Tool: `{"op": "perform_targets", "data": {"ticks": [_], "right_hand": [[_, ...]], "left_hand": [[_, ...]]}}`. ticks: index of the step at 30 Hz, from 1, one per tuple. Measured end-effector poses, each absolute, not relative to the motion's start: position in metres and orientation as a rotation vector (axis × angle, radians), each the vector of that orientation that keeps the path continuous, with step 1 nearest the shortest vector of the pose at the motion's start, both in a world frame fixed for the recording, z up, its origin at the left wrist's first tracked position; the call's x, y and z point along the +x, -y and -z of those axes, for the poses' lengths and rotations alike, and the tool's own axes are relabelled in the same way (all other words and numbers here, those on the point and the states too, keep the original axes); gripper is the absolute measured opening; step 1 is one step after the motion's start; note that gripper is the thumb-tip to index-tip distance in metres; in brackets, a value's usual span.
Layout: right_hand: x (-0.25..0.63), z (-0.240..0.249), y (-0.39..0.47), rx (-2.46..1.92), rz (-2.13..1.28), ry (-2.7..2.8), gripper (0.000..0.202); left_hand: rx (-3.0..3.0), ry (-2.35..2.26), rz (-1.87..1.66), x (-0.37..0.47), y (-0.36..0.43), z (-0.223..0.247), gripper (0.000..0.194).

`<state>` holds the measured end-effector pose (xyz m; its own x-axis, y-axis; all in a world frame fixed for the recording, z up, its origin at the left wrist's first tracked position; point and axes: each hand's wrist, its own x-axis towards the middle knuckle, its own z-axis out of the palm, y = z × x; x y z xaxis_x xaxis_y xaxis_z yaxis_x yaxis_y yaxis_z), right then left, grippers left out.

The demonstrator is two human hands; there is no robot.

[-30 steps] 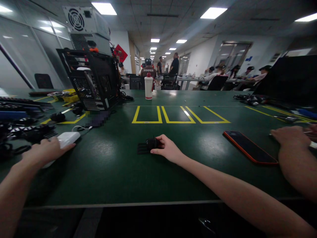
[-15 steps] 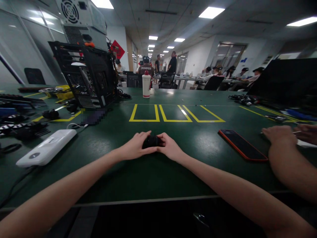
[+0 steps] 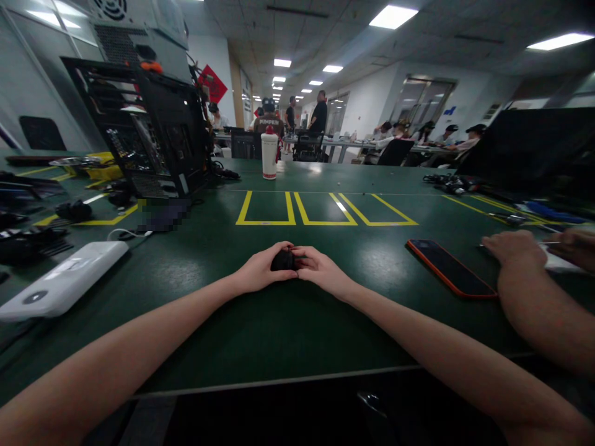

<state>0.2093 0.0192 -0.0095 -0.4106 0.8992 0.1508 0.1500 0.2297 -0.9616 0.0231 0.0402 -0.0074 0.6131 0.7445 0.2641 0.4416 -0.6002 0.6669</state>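
Note:
Near the front middle of the green table (image 3: 260, 347), a small black rounded object (image 3: 281, 260) sits between my two hands. It is too dark to tell its kind. My left hand (image 3: 259, 267) is closed round its left side, thumb in front and fingers behind. From the right, my right hand (image 3: 323, 271) has bent fingers and thumb at the object's right edge, meeting the left fingertips. My palms and fingers hide part of it.
A white power bank (image 3: 62, 279) with a cable and an open computer case (image 3: 153, 136) stand left. Yellow tape outlines (image 3: 264, 222) and a white cup (image 3: 269, 158) lie ahead. An orange-edged phone (image 3: 450, 269) is right, beside another person's hands (image 3: 515, 251).
My left hand has shifted slightly right and wraps the black object more closely. My right hand stays against it. The whole view has swung a little.

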Motion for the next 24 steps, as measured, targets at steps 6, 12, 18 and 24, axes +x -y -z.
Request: {"op": "perform_targets", "data": {"ticks": [6,12,18,24], "right_hand": [[0.2038,0.0119,-0.0215,-1.084,-1.094,1.764,0.023],[0.2037,0.0119,-0.0200,-0.957,-1.220,1.712,0.025],[0.2024,0.0090,-0.0183,-0.930,-1.213,1.700,0.020],[0.2004,0.0087,-0.0199,-0.977,-1.185,1.650,0.027]], "left_hand": [[2.285,-0.952,-0.711,0.0191,-0.0385,0.0085,0.064],[2.310,-0.960,-0.680,0.0198,-0.0403,0.0100,0.064],[2.294,-1.018,-0.707,0.0193,-0.0413,0.0117,0.064],[2.288,-1.022,-0.717,0.0202,-0.0397,0.0104,0.064]]}}
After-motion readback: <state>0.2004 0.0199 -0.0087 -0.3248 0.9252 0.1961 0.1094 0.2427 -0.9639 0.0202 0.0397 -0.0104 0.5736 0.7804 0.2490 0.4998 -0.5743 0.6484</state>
